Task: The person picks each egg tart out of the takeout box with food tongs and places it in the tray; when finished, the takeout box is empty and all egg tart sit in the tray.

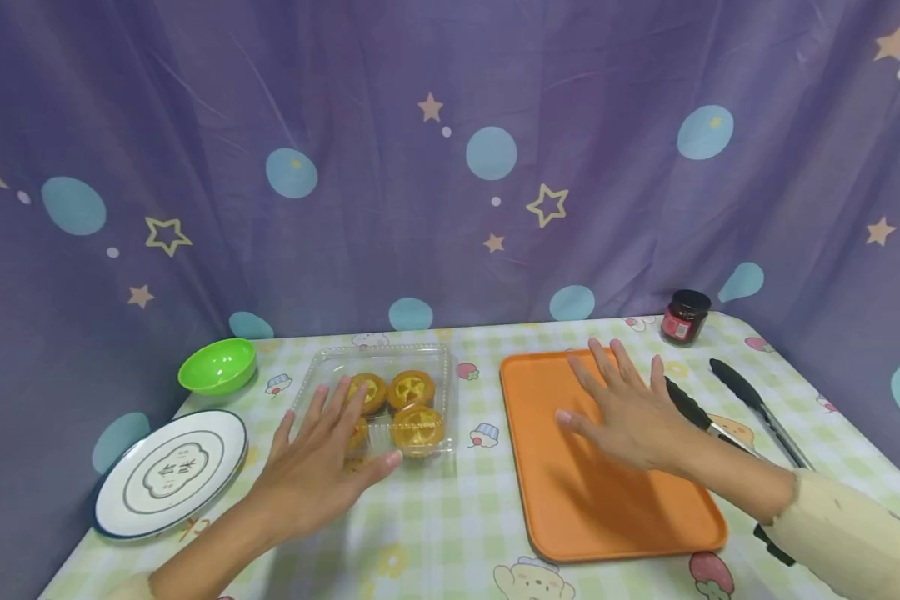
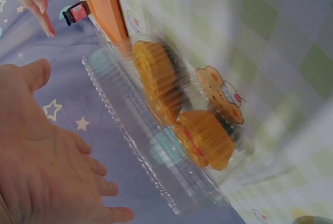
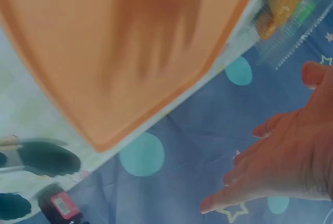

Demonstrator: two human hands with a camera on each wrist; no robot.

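My left hand [image 1: 318, 462], fingers spread, hovers just in front of a clear plastic box [image 1: 450, 392] and holds nothing. Inside that box are several round golden tarts [image 1: 417, 427] with yellow tops; the hand hides some of them in the head view. With its fingers also spread, my right hand [image 1: 637, 417] is held above an orange tray [image 1: 570, 508] and casts a shadow on it. Space shows between the left hand and the box [image 2: 140, 146] in the left wrist view. Tongs with black tips [image 1: 686, 404] lie right of the tray, partly behind the right forearm.
A white plate [image 1: 123, 479] with a dark rim and a green bowl [image 1: 217, 367] stand at the left. At the back right is a dark-lidded jar [image 1: 685, 318]. A second black-tipped tool [image 1: 742, 385] lies near the right edge of the checked tablecloth [image 1: 420, 533]. Behind hangs a purple curtain [image 1: 375, 233].
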